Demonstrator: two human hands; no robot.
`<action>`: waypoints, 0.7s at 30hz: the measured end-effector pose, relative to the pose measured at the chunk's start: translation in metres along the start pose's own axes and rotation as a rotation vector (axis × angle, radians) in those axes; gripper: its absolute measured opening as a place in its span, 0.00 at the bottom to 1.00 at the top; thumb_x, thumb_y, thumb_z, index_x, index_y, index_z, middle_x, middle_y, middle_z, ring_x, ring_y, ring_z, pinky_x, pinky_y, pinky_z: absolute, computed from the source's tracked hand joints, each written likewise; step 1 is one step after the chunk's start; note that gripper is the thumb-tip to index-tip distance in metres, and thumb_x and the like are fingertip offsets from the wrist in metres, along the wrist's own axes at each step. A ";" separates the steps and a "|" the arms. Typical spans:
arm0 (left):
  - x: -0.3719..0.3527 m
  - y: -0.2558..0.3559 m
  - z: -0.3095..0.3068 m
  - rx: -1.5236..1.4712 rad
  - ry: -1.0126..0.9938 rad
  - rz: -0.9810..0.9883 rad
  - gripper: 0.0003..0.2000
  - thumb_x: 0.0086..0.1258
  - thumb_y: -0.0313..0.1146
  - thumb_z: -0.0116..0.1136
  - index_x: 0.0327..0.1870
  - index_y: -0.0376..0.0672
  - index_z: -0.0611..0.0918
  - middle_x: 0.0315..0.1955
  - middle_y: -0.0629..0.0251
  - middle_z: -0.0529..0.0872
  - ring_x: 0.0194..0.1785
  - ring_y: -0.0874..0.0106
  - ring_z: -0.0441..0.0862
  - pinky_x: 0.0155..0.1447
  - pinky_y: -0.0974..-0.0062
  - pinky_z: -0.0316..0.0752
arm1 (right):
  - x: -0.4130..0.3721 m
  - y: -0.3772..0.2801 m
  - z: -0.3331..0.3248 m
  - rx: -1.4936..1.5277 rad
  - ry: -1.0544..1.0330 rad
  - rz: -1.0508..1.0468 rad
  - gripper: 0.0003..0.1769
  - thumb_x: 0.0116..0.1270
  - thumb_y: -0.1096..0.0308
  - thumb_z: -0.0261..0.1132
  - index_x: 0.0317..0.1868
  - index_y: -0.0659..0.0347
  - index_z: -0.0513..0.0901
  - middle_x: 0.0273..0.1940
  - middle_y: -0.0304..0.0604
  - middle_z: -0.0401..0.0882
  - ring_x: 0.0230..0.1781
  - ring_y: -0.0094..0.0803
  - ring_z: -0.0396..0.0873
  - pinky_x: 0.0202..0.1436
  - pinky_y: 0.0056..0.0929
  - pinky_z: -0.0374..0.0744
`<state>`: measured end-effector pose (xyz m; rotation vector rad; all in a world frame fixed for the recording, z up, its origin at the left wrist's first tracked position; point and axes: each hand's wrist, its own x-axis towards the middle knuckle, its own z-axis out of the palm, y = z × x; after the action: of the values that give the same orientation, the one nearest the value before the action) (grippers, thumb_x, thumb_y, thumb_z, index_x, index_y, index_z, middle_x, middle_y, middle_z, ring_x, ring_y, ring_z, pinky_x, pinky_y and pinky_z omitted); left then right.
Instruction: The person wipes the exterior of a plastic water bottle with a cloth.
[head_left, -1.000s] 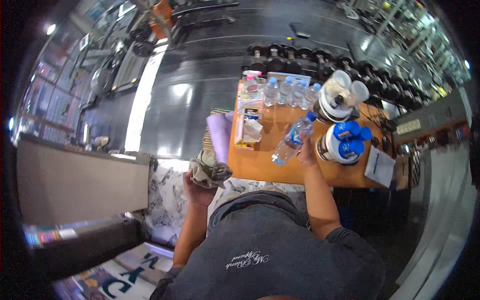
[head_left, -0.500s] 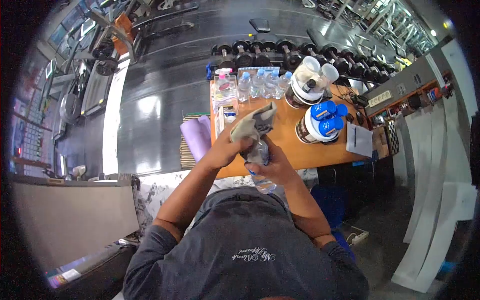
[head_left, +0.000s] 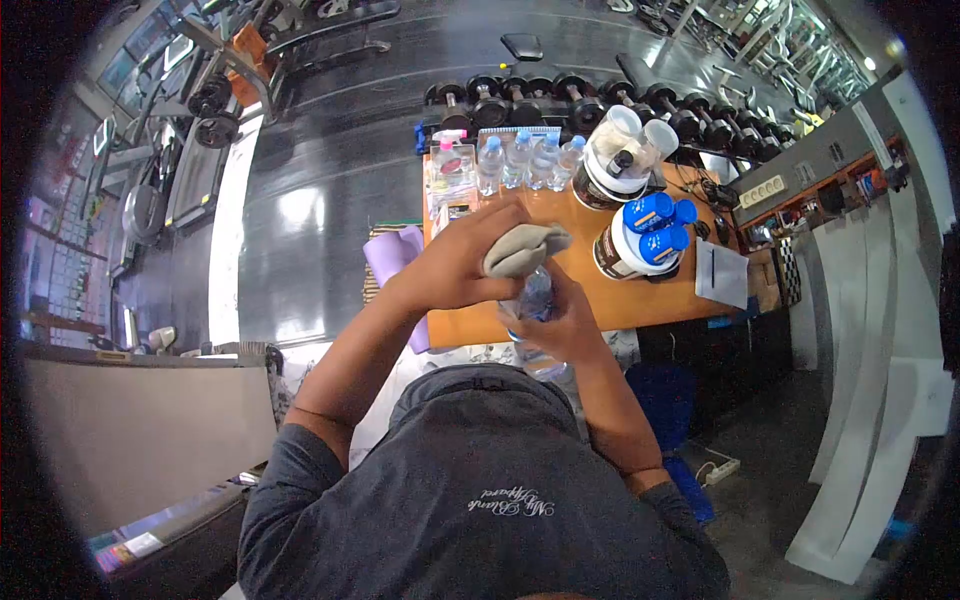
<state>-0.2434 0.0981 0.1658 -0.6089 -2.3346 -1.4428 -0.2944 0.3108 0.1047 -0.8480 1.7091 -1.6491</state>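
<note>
My left hand [head_left: 465, 262] is closed around a folded beige-grey cloth [head_left: 518, 252], held over the top end of a clear plastic water bottle [head_left: 537, 298]. Lower down, my right hand [head_left: 565, 325] grips the bottle's body, its fingers wrapped round it. The bottle is tilted, with its base towards my shirt. Its cap end is hidden by the cloth. Just beyond my hands, several small water bottles with blue caps [head_left: 545, 160] stand in a row on the wooden table [head_left: 610, 310].
Two white-lidded tubs stand at the right: one carries clear shakers [head_left: 620, 130], the other blue-capped jars [head_left: 660, 245]. A pink-topped spray bottle [head_left: 452, 140] is at the back left. A notepad with a pen [head_left: 722, 275] lies right. A rolled purple mat [head_left: 390, 258] leans left. Dumbbells [head_left: 575, 100] line the back.
My left hand has turned over and now wraps the cloth round the bottle's top; before, the cloth stood up loosely above my fingers. My right hand keeps its hold on the bottle.
</note>
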 end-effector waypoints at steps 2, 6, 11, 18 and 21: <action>-0.003 -0.007 0.002 -0.057 0.023 0.057 0.26 0.48 0.33 0.73 0.52 0.39 0.82 0.48 0.60 0.83 0.52 0.60 0.82 0.58 0.65 0.76 | 0.000 0.013 -0.008 0.188 -0.111 -0.009 0.52 0.58 0.60 0.85 0.78 0.62 0.65 0.57 0.40 0.84 0.56 0.31 0.83 0.61 0.36 0.81; -0.003 0.001 -0.006 -0.114 0.052 0.019 0.22 0.49 0.30 0.72 0.49 0.39 0.82 0.41 0.61 0.83 0.50 0.60 0.82 0.58 0.65 0.76 | -0.001 -0.004 -0.003 0.287 -0.239 -0.004 0.51 0.57 0.68 0.85 0.78 0.58 0.66 0.56 0.41 0.83 0.53 0.29 0.84 0.58 0.35 0.84; -0.004 0.011 -0.016 -0.100 0.257 -0.157 0.24 0.52 0.29 0.73 0.53 0.37 0.83 0.49 0.59 0.84 0.56 0.60 0.82 0.63 0.65 0.75 | 0.009 -0.019 -0.002 0.421 -0.298 -0.004 0.63 0.60 0.62 0.83 0.86 0.53 0.48 0.62 0.46 0.79 0.53 0.35 0.85 0.58 0.37 0.86; -0.016 0.019 0.023 0.286 0.443 -0.072 0.33 0.58 0.31 0.76 0.69 0.43 0.80 0.70 0.53 0.76 0.75 0.52 0.70 0.78 0.57 0.65 | 0.024 -0.005 0.010 0.468 -0.080 -0.187 0.59 0.72 0.37 0.68 0.87 0.56 0.43 0.74 0.46 0.65 0.69 0.34 0.71 0.70 0.35 0.76; -0.026 0.027 0.027 0.336 0.437 -0.102 0.32 0.59 0.30 0.76 0.68 0.44 0.81 0.70 0.53 0.76 0.76 0.52 0.70 0.78 0.57 0.64 | 0.027 0.002 0.016 0.523 -0.039 -0.212 0.58 0.74 0.32 0.63 0.87 0.57 0.43 0.75 0.45 0.65 0.71 0.34 0.71 0.70 0.33 0.76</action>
<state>-0.2088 0.1286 0.1624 -0.0714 -2.1980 -1.0520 -0.2985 0.2795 0.1019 -0.8096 1.1016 -2.0746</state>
